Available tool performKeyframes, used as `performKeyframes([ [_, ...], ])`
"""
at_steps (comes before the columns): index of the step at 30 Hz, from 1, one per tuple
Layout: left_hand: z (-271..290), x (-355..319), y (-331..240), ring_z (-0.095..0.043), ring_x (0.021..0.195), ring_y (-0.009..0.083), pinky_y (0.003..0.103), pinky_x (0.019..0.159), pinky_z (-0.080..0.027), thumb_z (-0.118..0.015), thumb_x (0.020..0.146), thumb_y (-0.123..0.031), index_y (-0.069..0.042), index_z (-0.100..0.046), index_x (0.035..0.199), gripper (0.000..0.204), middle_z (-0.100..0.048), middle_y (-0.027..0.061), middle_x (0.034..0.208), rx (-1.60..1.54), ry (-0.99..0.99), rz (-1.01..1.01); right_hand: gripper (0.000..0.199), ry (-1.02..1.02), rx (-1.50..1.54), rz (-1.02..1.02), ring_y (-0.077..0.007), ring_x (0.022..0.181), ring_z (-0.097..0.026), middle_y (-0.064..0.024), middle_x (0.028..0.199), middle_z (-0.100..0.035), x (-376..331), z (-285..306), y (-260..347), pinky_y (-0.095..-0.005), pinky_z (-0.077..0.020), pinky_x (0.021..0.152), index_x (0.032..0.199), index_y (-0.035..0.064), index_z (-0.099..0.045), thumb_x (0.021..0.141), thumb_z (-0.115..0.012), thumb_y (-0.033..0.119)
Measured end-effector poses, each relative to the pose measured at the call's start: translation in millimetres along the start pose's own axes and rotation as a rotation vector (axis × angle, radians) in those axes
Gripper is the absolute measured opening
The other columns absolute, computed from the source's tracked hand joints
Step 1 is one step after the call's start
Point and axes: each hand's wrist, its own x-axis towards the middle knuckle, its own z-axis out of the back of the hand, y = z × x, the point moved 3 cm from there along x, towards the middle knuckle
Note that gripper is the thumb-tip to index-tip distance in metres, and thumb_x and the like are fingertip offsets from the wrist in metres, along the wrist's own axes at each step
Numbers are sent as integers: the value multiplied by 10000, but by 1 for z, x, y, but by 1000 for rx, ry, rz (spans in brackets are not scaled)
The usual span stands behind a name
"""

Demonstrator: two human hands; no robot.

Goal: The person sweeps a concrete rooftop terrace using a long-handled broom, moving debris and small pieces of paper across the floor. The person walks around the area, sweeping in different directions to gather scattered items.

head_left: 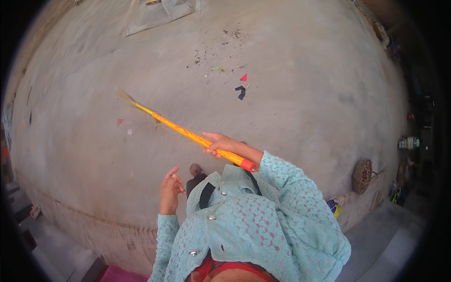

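Note:
My right hand [220,144] is wrapped round the orange patterned handle of a broom [181,131]. The handle's red end cap sticks out behind that wrist. From there the broom slants away to the left, and its thin, pale bristles [126,97] hang blurred over the concrete floor [305,94]. On the near left, my left hand [171,190] is held in the air, holding nothing, its fingers loosely bent and apart. It does not touch the broom.
Black [241,92], red [244,77] and green scraps [218,69] lie ahead, with dark crumbs [232,34] beyond. A red scrap [120,122] lies left. A brown round bundle [362,176] stands right, near the floor's raised edge. A plastic sheet [159,16] lies far off.

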Motion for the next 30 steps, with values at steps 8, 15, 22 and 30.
performKeyframes([
  [8,89,44,102,-462,417,122,274,363,-421,-483,775,-134,-20,-447,1115,361,-475,33,613,307,-311,235,837,-556,-231,168,-106,510,-463,-76,822,-472,-195,48,-12,-230,-402,395,1341,87,-51,655,-505,-63],
  [15,115,43,149,-473,398,146,297,334,-429,-479,762,-120,-21,-455,1097,350,-476,48,603,469,-357,419,710,-993,-25,338,-108,486,-452,-54,710,-461,-255,144,-37,-229,-395,381,1305,58,-169,675,-471,-67],
  [22,103,30,152,-494,460,158,295,439,-436,-489,769,-148,-33,-494,1073,325,-510,63,612,488,-384,427,257,-1148,31,276,-118,418,-432,-45,580,-446,-245,291,-18,-246,-392,363,938,23,-380,699,-450,-36],
  [30,80,11,158,-499,458,153,288,425,-433,-491,737,-131,-29,-511,1043,323,-510,60,632,614,-357,394,790,-670,49,18,-152,409,-442,-51,560,-441,-117,223,-26,-269,-397,370,1302,30,8,693,-493,-20],
])
